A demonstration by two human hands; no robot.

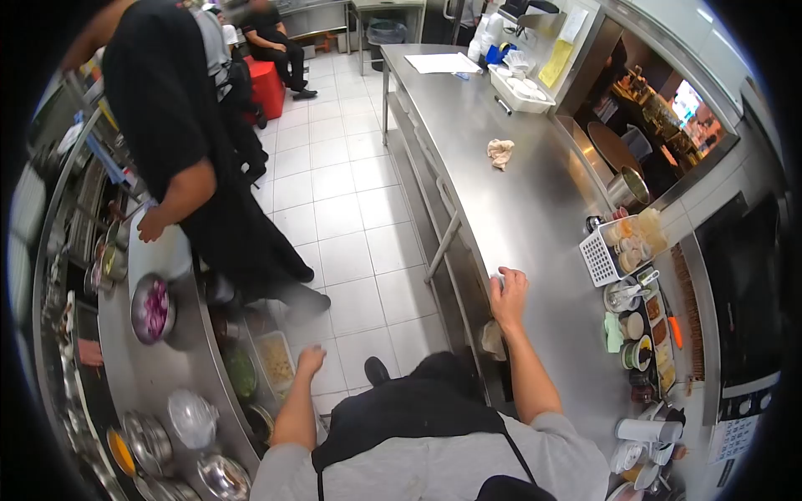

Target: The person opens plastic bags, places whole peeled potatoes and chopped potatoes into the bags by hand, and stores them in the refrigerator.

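- The left hand (312, 361) is held in the air near the clear plastic container of pale chopped food (276, 361). Its grip is loosely curled; I cannot tell whether anything is inside it.
- The right hand (511, 294) is at the edge of the long stainless-steel bench (535, 213), fingers bent. A small white item (498, 276) shows by its thumb and fingertips; whether the grip is clenched on it or released, I cannot tell.
- A beige, cloth-like piece (493, 340) is just below that edge, near the right forearm.
- A crumpled beige cloth (500, 154) lies on the bench, farther along from the right hand.
- Along the bench's wall side are a perforated white plastic basket (598, 257) with small containers, a pale green cloth (613, 332) and an orange-handled utensil (674, 331).
- At the far end are a flat white sheet (443, 63) and a white plastic tub (522, 102) holding white items.
- On the left-hand steel counter (188, 371), a round metal bowl (139, 326) holds chopped purple pieces, with a bowl under clear plastic (193, 418) nearer the wearer.
- A co-worker in black (167, 108) stands beside that counter; another person in black (271, 42) sits beyond, near a red stool (267, 88).
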